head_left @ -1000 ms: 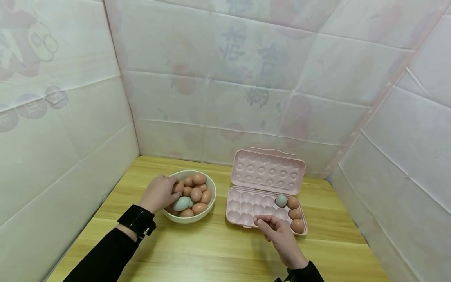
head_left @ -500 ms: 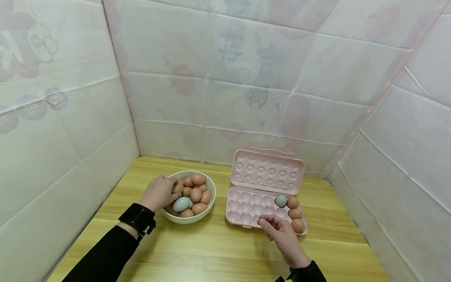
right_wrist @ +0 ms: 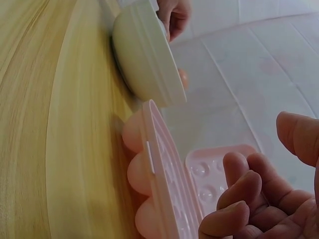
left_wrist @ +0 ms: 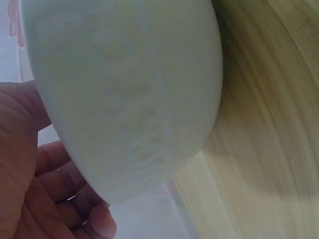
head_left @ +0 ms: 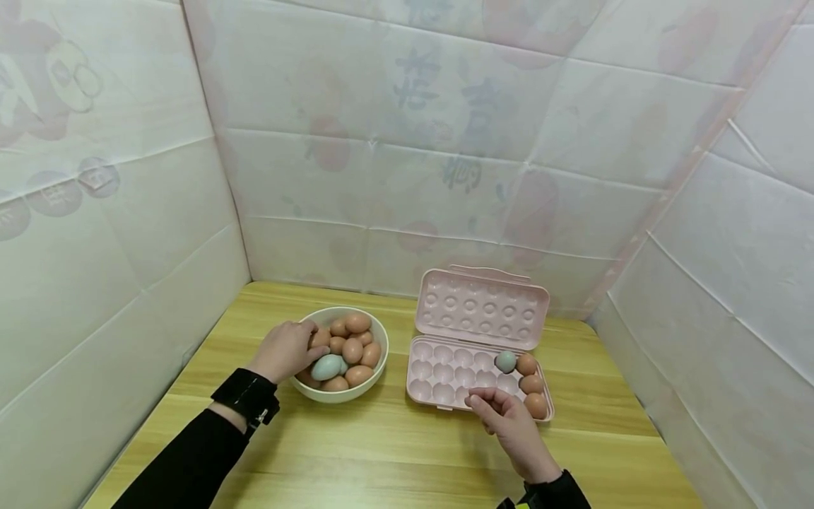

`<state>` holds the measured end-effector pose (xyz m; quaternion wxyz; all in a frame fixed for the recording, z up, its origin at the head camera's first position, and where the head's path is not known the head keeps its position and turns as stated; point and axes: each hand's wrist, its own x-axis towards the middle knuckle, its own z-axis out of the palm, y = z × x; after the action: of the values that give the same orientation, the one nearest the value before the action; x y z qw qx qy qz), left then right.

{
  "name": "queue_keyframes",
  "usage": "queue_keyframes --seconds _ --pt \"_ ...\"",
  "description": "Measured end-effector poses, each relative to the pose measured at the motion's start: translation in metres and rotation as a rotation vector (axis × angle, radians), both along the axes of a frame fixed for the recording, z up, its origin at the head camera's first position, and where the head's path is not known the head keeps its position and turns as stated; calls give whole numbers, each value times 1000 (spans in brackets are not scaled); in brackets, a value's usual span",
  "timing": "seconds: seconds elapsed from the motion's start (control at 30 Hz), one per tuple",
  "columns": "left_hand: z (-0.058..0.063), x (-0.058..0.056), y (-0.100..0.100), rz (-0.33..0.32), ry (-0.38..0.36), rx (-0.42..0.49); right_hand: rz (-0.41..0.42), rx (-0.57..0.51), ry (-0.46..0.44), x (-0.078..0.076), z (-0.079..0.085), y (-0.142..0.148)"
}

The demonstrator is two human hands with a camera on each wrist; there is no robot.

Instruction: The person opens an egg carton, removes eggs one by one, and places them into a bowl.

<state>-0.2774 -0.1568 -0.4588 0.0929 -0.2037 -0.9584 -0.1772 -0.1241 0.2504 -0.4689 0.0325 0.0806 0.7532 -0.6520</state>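
Note:
In the head view a cream bowl (head_left: 343,397) of brown eggs and a pale blue-green egg (head_left: 327,367) stands left of centre. My left hand (head_left: 284,351) reaches over its left rim, thumb and fingers around a brown egg (head_left: 320,338) that lies in the bowl. In the left wrist view the bowl's wall (left_wrist: 134,109) hides that egg from sight. To the right lies an opened pink egg carton (head_left: 443,372). My right hand (head_left: 509,424) hovers at its front edge, fingers loosely bent, holding nothing; the right wrist view shows the thumb (right_wrist: 299,137) apart from the fingers.
The carton's right column holds brown eggs (head_left: 531,384), with one pale blue-green egg (head_left: 505,362) beside the rearmost. Its lid (head_left: 483,307) leans back towards the sheet-covered rear wall (head_left: 381,177). Sheets also hang on both sides of the wooden table (head_left: 381,452).

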Motion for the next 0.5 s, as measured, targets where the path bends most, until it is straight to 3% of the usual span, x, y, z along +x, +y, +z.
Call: queue_keyframes --seconds 0.17,0.5 --pt "0 1 -2 6 -46 23 -10 0 3 0 0 0" --pt "-1 3 -3 -16 -17 -15 -11 0 -18 0 -1 2"
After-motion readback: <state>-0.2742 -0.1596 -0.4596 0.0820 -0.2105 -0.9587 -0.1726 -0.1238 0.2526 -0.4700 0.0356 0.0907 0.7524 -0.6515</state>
